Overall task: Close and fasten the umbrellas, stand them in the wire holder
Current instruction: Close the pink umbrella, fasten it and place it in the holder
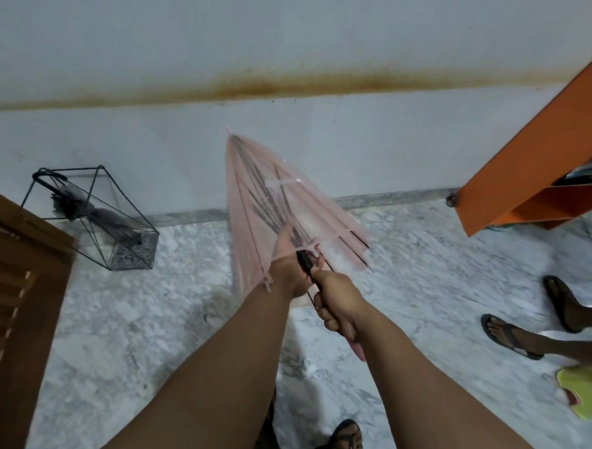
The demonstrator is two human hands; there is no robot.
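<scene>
A translucent pink umbrella (255, 194) is half folded in front of me, its tip pointing up towards the wall. My left hand (287, 272) reaches under the canopy and grips the shaft near the black runner. My right hand (338, 309) holds the pink handle lower down. A black wire holder (116, 215) stands on the floor at the left by the wall. A closed grey umbrella (96, 214) with a black hooked handle leans inside it.
A brown slatted door (13, 295) fills the left edge. An orange shelf unit (537, 175) stands at the right. Another person's sandalled feet (536, 326) are on the marble floor at the right, beside a yellow-green cloth (584, 390). My own sandalled foot (341, 446) is below.
</scene>
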